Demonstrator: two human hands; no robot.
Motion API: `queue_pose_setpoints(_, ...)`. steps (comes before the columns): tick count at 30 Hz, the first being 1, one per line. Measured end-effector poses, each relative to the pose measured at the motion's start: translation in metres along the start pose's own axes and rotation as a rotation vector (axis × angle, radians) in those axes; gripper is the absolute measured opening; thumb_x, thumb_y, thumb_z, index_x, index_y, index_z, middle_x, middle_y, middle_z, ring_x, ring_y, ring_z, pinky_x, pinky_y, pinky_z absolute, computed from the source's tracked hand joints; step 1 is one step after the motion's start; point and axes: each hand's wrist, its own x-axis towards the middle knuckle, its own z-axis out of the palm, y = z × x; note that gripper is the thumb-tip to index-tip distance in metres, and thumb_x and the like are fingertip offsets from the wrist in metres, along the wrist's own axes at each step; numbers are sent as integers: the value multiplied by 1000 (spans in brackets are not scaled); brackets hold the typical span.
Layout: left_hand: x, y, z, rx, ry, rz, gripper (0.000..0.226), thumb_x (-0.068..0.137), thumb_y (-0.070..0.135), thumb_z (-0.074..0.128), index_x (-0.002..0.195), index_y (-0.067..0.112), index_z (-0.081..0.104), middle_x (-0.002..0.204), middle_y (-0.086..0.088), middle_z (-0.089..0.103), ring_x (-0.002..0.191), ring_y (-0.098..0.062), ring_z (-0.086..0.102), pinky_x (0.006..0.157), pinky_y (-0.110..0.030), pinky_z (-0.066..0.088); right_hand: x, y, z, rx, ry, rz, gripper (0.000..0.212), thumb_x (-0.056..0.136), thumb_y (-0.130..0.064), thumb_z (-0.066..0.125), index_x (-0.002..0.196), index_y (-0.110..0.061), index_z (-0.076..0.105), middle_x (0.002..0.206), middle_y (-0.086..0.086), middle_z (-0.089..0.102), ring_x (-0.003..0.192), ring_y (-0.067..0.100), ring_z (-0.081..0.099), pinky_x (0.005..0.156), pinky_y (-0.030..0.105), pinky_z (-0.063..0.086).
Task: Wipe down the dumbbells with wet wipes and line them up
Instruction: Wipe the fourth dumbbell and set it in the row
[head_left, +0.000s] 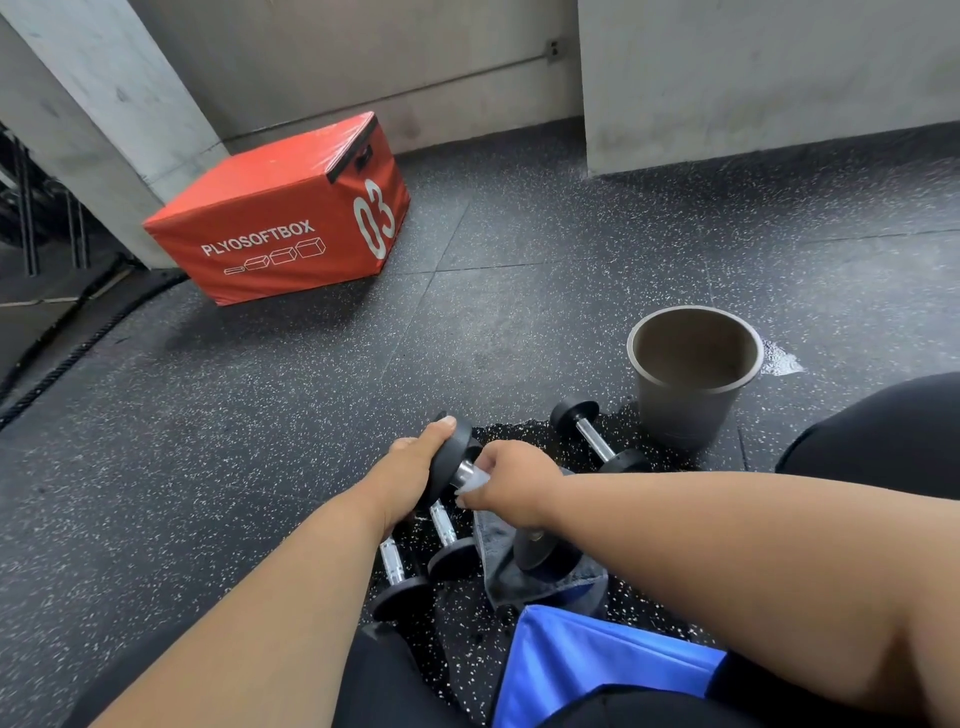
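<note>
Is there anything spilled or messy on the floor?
Yes. A wet patch shines on the floor right behind the bucket. The floor also looks darker, probably damp, around the dumbbells. Nothing looks broken.

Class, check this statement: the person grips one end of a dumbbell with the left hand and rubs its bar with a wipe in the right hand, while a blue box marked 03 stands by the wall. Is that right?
Not quite. The head view shows the box marked 03 is red, not blue. The rest holds: the left hand grips one end of the dumbbell, and the right hand rubs its bar with a wipe.
</note>
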Motion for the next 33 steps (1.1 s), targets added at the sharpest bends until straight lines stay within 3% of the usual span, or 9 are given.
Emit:
queue_pose_setpoints(3,-1,1,1,30,1,9,106,61,100,59,140,29,58,127,-1,70,116,-27,69,113,-52,48,10,1,-9,146,-183,12,25,80,-36,89,85,-23,69,70,-7,64,57,10,59,57,25,49)
queue_pose_setpoints(8,-3,2,0,76,-1,32,105,66,99,56,145,30,55,132,0,67,118,-25,66,113,-50,47,16,-3,-26,120,-380,36,21,87,-35,81,97,-21,69,74,-1,65,57,17,63,54,28,51)
queue_pose_setpoints(12,-4,4,2,58,-3,41,105,65,97,57,142,26,56,125,-3,72,113,-27,71,112,-51,50,18,-7,-6,84,-355,46,60,71,-39,88,123,-21,64,106,2,72,90,23,69,77,34,55)
queue_pose_setpoints(15,-2,4,2,36,-11,31,104,65,97,61,141,26,56,125,-5,74,113,-28,72,111,-51,51,19,-7,7,53,-252,4,59,70,-30,92,121,-22,64,107,-1,71,99,22,69,92,35,56)
queue_pose_setpoints(17,-2,4,3,27,-17,39,104,65,97,62,142,26,55,125,-3,73,113,-27,72,110,-51,51,20,-8,10,2,-213,-22,49,76,-24,88,118,-21,63,100,-1,68,93,23,66,83,31,53)
queue_pose_setpoints(19,-2,5,5,24,-17,57,102,69,94,62,144,26,55,126,-1,72,113,-24,71,109,-48,51,19,-9,11,-54,-181,-17,21,83,-22,79,96,-21,62,87,0,62,86,24,60,75,30,47)
queue_pose_setpoints(21,-1,5,6,22,-17,72,97,75,91,63,144,23,55,125,1,70,113,-21,70,106,-44,51,17,-11,9,-25,-164,-6,16,86,-23,73,81,-23,57,81,-2,58,84,24,57,71,28,45)
queue_pose_setpoints(24,4,3,6,-2,-12,57,118,56,103,68,142,22,61,125,-2,75,112,-25,73,110,-49,53,12,-18,3,-46,-155,-140,3,94,-14,65,96,-16,63,83,-1,56,84,20,53,58,12,38)
queue_pose_setpoints(33,5,4,2,13,-21,47,105,61,98,63,137,26,61,125,-1,74,113,-25,73,112,-50,51,7,-15,-1,209,-136,-101,19,90,-10,68,76,-20,58,65,-7,56,53,5,47,45,13,37)
